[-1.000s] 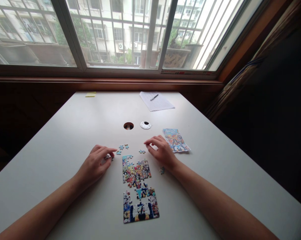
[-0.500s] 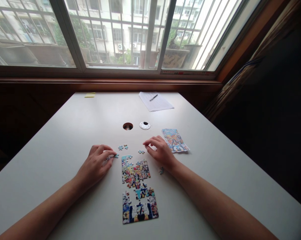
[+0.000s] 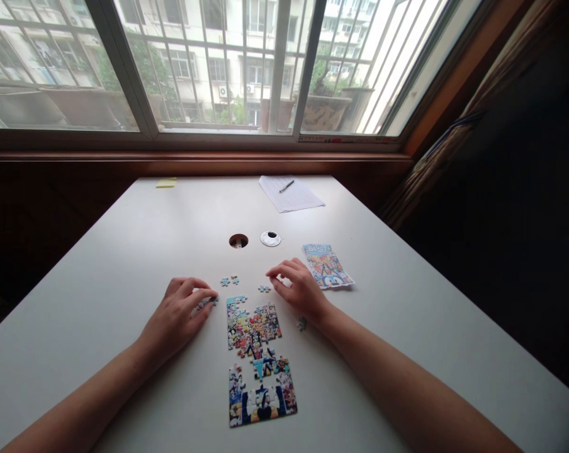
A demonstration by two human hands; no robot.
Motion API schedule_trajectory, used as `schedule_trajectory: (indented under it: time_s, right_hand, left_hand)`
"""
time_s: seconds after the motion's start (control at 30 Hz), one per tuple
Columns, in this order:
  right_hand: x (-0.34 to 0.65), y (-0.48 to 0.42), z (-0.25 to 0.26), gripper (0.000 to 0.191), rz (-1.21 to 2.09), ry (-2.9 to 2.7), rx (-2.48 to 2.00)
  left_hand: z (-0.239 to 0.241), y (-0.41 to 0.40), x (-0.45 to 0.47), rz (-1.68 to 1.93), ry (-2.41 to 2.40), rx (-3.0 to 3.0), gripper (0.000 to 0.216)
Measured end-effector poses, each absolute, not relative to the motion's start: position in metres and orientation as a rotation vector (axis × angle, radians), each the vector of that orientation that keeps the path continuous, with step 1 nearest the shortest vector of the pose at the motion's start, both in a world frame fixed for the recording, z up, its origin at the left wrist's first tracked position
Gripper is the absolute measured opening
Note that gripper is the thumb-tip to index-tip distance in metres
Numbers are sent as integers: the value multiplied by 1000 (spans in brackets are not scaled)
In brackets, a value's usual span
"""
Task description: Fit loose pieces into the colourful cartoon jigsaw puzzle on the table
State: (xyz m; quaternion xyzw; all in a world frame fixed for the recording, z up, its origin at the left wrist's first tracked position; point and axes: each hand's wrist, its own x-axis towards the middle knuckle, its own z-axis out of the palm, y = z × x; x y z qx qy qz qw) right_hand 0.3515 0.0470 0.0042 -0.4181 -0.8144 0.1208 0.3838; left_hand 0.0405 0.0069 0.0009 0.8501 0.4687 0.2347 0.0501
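Note:
A partly joined jigsaw puzzle [image 3: 254, 324] with a colourful crowd of figures lies between my hands. Below it sits another joined section [image 3: 264, 402], dark blue and white, with gaps in its middle. My left hand [image 3: 180, 307] rests left of the upper section, thumb and fingertips closed around a small puzzle piece [image 3: 213, 301]; other pieces beside it are partly covered. On the right, my right hand [image 3: 299, 289] hovers with thumb and fingers pinched together, and what they hold is too small to make out. A loose piece [image 3: 264, 289] lies just below those fingertips.
Two loose pieces [image 3: 229, 280] lie above the puzzle, another [image 3: 302, 323] under my right wrist. A picture sheet [image 3: 328, 265] lies right of my right hand. Farther back are a round hole [image 3: 238, 241], its cover [image 3: 270, 238], paper [image 3: 298, 198] with a pen [image 3: 287, 186], and yellow notes [image 3: 166, 182].
My left fingertips have drawn back slightly, and the piece at their tips now sits between finger and thumb. My right hand stays nearly still. The whole view has shifted a little.

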Motion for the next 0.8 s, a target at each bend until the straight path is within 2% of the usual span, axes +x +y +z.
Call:
schedule_trajectory:
  time_s: [0.8]
  right_hand:
    - [352, 47, 3, 19, 302, -2090, -1058]
  left_hand:
    - [-7, 14, 34, 795, 1354, 2473, 17]
